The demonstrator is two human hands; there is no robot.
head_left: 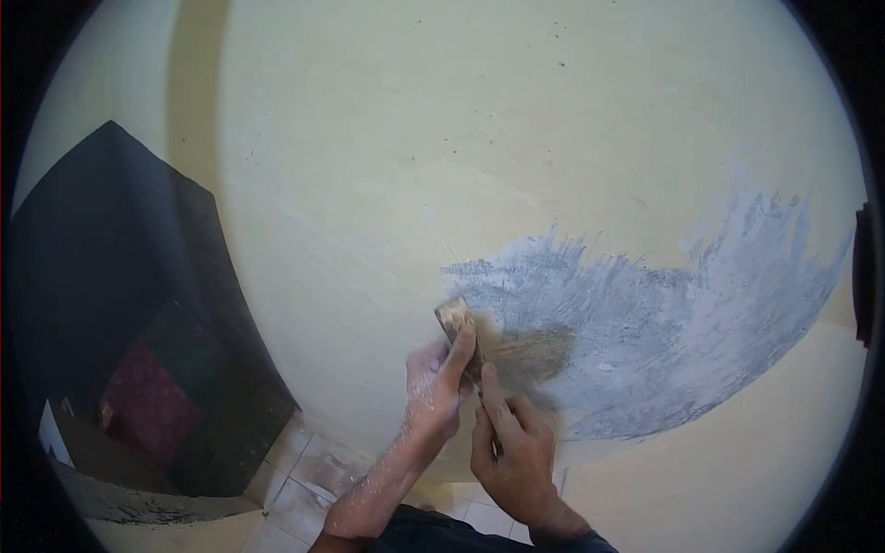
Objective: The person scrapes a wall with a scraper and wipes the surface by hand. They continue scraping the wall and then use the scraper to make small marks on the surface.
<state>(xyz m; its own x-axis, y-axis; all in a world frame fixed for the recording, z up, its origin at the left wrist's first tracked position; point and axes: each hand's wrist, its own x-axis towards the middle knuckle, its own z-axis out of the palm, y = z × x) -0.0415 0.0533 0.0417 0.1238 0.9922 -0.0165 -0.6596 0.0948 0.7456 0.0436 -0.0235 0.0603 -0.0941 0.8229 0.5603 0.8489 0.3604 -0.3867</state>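
Pale yellow plaster wall (387,138) fills nearly the whole view, curved by the lens. At the far left a dark cabinet (111,276) stands against it, with a reddish box (147,405) low in its shadowed front and a dusty ledge beneath. Just right of the cabinet's foot, light floor tiles (300,475) show at the bottom, speckled with fallen powder. Rising from there, the person's left hand (435,380), whitened with dust along the forearm, is closed around a scraper (458,324), its forefinger laid up along the blade. The blade is pressed flat to the wall at the left edge of the scraped area. Right beside and slightly lower, the right hand (510,450) is curled about the tool's lower part, forefinger stretched up toward the blade; the two hands touch, and between them they hide the handle. Farther right spreads a broad grey scraped patch (654,332) where the yellow coat is gone, streaked in sweeping strokes that fan upward to the right, with a shadow cast by the hands at its near edge. A dark object (864,276) sits at the right rim, too cut off to name.
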